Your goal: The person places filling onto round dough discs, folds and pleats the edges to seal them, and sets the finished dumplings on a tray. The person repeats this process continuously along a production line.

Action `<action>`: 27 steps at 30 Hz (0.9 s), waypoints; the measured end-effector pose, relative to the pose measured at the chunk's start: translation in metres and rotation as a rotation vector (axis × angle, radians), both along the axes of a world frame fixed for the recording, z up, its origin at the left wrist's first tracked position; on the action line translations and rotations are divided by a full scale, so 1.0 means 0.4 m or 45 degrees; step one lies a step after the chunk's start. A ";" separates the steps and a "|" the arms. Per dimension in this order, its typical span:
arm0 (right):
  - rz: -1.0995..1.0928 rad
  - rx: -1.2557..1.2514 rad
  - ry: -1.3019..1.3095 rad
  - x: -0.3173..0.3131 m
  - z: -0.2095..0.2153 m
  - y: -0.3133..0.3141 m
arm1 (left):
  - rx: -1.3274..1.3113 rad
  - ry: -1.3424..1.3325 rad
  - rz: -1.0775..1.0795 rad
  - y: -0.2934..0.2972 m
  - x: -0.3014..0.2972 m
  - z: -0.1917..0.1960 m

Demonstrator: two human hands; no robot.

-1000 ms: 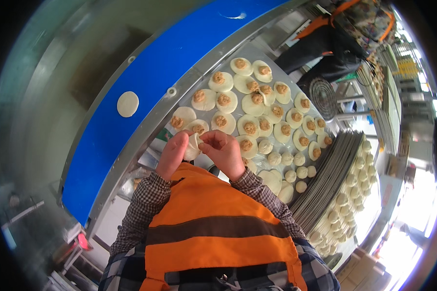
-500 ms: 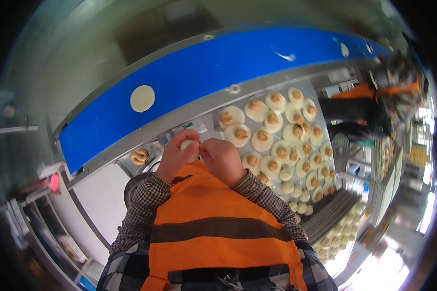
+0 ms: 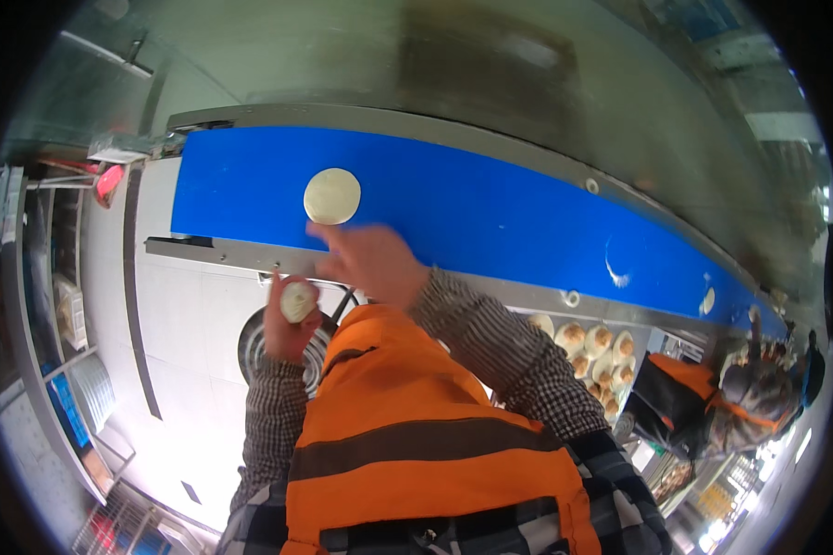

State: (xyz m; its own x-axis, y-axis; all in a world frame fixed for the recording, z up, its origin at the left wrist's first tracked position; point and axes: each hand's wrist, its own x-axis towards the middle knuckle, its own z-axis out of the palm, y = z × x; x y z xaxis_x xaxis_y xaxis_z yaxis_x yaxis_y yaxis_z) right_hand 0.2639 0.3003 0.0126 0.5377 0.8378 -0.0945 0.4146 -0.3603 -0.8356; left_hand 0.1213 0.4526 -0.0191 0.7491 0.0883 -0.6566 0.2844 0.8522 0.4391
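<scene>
My left hand is closed around a small pale ball of dough, held up close in front of my orange vest. My right hand reaches out with fingers apart over the near edge of the blue conveyor belt, its fingertips just below a flat round dough disc that lies on the belt. The hand is blurred and holds nothing that I can see. A round metal bowl shows partly behind my left hand.
Trays of filled dough rounds stand at the right below the belt. Another person in an orange vest works at the far right. Smaller dough bits lie further down the belt. A white table surface and shelving are at the left.
The view has swung left, away from the trays. My hands, together at my chest before, have parted: the right has reached out to the disc on the belt, the left keeps the dough ball.
</scene>
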 end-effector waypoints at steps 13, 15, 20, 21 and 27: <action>-0.170 0.275 -0.107 0.098 -0.187 0.545 | 0.220 0.048 0.369 0.157 -0.071 0.045; -0.367 0.645 0.092 0.096 -0.128 0.470 | 0.198 -0.281 0.192 0.180 -0.027 0.074; -0.542 0.923 1.117 0.221 -0.078 -0.036 | 0.298 -0.189 -0.074 0.088 0.182 0.100; -0.715 0.850 0.888 0.235 -0.076 -0.164 | 0.227 -0.282 -0.247 0.041 0.226 0.097; -2.214 1.094 0.615 0.133 -0.062 -0.934 | 0.027 -0.167 -0.735 -0.241 0.357 0.091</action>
State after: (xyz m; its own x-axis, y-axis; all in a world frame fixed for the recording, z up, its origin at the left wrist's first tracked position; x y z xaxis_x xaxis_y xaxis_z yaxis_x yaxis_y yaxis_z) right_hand 0.3170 -0.0733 -0.0123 0.7329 -0.5599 -0.3865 -0.1436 0.4279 -0.8923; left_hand 0.2642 0.3562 0.0174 0.7545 -0.3457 -0.5579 0.6418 0.5662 0.5172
